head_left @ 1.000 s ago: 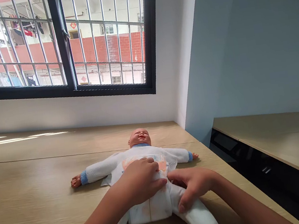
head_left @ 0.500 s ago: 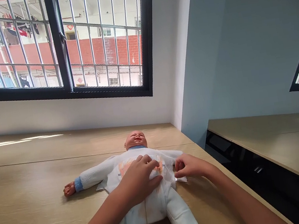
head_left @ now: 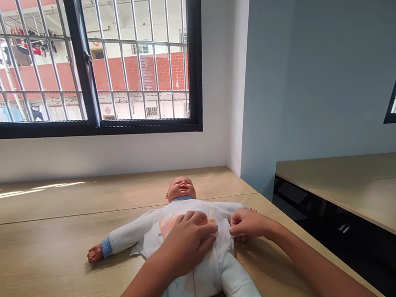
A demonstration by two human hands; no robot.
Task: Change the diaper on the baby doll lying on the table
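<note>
A baby doll (head_left: 181, 189) in a white suit with blue cuffs lies on its back on the wooden tabletop (head_left: 38, 271), arms spread. A white diaper (head_left: 199, 280) with an orange print wraps its middle. My left hand (head_left: 189, 241) rests on the diaper's front over the belly, fingers curled down onto it. My right hand (head_left: 246, 224) pinches the diaper's side tab at the doll's waist on the right. The doll's legs run toward me, out of the bottom of the view.
A barred window (head_left: 84, 61) fills the wall behind the table. To the right, across a dark gap, stands a second wooden counter (head_left: 367, 183) with black fronts. The table's right edge (head_left: 309, 246) runs close by my right arm.
My right hand went from the doll's thigh up to the diaper's right side and pinched the tab, then drew it inward toward the waist. My left hand stayed on the diaper's front.
</note>
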